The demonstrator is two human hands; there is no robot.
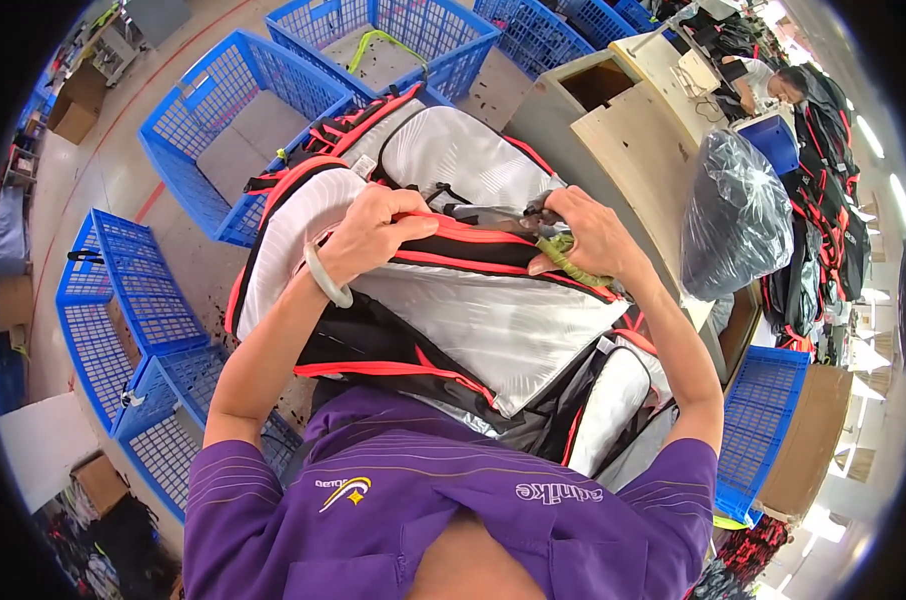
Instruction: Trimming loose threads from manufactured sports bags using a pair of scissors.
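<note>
A large bag (pixel 473 310) in white and black with coral-red zipper trim lies in front of me. My left hand (pixel 373 235), with a pale bangle at the wrist, pinches the coral-and-black zippered edge near its left end. At the other end of that edge is my right hand (pixel 588 235), closed around an olive-green wrapped thing (pixel 571 262). A dark piece sticks out by its fingers; its kind I cannot make out. The right thumb presses near the zippered edge. Beyond my hands lies another white panel (pixel 453 150) with coral-red piping.
Blue plastic crates (pixel 238 125) stand beyond the bag, with more crates (pixel 138 290) on the left. A wooden bench (pixel 638 130) is at the far right, next to a filled clear plastic sack (pixel 738 215). A co-worker (pixel 773 85) sits beyond it. Black-and-red bags (pixel 823 210) are piled there.
</note>
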